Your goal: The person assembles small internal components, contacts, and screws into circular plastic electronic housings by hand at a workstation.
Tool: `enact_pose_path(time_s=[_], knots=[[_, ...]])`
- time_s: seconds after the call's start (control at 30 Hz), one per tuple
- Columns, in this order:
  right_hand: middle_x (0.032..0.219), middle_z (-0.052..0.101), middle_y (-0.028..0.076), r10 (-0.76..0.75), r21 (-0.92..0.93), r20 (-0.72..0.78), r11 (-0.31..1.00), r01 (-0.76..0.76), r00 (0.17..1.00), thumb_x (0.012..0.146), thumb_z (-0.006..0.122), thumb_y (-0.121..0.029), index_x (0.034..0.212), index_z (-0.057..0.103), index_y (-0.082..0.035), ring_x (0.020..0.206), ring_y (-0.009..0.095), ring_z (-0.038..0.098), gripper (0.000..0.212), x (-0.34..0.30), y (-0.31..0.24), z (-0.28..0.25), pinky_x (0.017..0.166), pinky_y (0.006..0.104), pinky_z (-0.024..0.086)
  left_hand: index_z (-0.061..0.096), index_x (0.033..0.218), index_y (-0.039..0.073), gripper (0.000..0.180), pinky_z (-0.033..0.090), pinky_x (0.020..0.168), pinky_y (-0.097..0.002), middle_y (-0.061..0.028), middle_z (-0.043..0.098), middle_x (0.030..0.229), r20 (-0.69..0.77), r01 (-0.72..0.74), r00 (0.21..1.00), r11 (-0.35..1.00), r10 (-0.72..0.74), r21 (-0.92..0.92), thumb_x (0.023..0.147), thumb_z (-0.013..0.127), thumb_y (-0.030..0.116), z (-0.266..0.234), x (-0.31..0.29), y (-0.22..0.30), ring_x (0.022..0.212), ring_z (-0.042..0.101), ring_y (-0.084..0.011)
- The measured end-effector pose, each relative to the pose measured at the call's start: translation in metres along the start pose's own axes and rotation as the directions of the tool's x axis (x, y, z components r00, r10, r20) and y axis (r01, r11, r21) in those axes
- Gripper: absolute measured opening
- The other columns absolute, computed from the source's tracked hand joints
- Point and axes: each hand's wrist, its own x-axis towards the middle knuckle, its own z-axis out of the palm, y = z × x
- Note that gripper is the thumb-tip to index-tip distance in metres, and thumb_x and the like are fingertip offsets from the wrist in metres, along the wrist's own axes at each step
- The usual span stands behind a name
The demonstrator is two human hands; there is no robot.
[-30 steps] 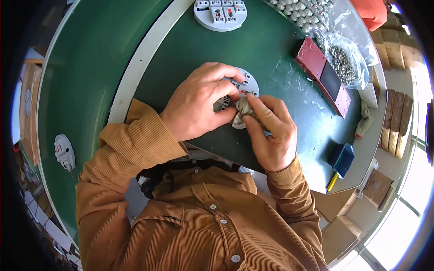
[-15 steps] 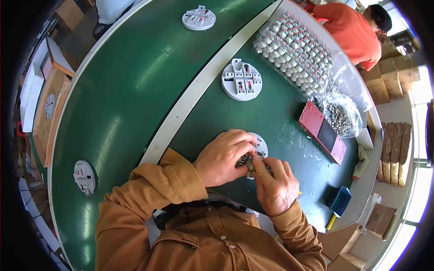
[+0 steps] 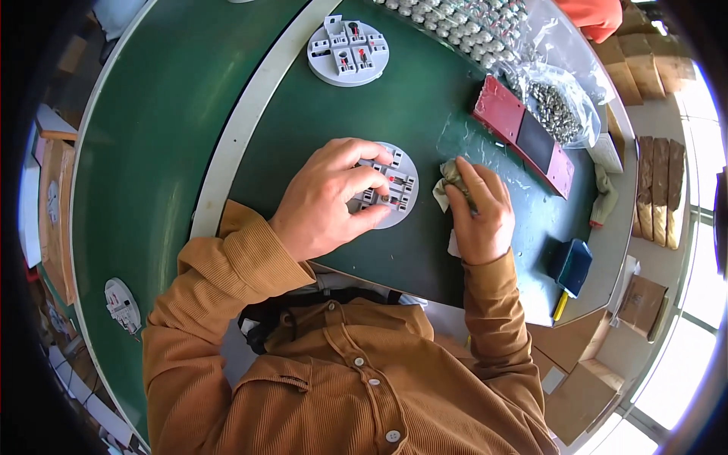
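A round grey disc (image 3: 403, 201), set with small raised blocks and red and black parts, lies flat on the green tabletop. My left hand (image 3: 322, 201) curves over its left side, with thumb and fingers gripping it. Thumb and index fingertips nearly meet at a small part on top, and my fingers hide much of the left half. To the right, apart from the disc, my right hand (image 3: 485, 212) holds a crumpled pale cloth (image 3: 447, 189) just over the table.
Another grey disc (image 3: 349, 61) sits farther back, and one (image 3: 121, 305) is at far left beyond a white divider (image 3: 243, 125). At right are a red box (image 3: 500, 106), a bag of small metal parts (image 3: 557, 114), a tray of round pieces (image 3: 470, 26) and a dark blue dustpan (image 3: 570, 267).
My right hand has moved right, away from the disc, carrying the cloth. My left hand stays at the disc, now more exposed. The whole view has shifted, so the bench appears higher.
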Motion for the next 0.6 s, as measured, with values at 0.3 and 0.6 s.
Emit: enact_pose_path(time_s=[0.3,0.6], knots=[[0.123,0.076,0.009,-0.087,-0.127,-0.005,0.988,0.086,0.996,0.091,0.084,-0.006,0.133,0.083,-0.009,0.095,0.026,0.068,0.042,0.004,0.005,0.004,0.086,0.0355,0.059,0.081,0.097,0.008,0.020,0.053,0.109,-0.0411,-0.0046,0.073,0.134,-0.041,-0.082,0.996,0.994,0.085,0.069,0.080,0.091,0.004,0.001,0.006,0.003,0.125,0.068,-0.0269],[0.127,0.077,0.013,-0.069,0.063,0.105,0.996,0.062,0.992,0.091,0.083,-0.004,0.137,0.082,-0.010,0.103,0.029,0.071,0.046,-0.008,-0.031,-0.004,0.095,0.0375,0.058,0.087,0.102,0.010,0.024,0.051,0.115,-0.0423,-0.0048,0.074,0.136,0.008,-0.034,0.999,0.999,0.034,0.026,0.080,0.093,0.007,0.001,0.002,-0.001,0.135,0.067,-0.0288]])
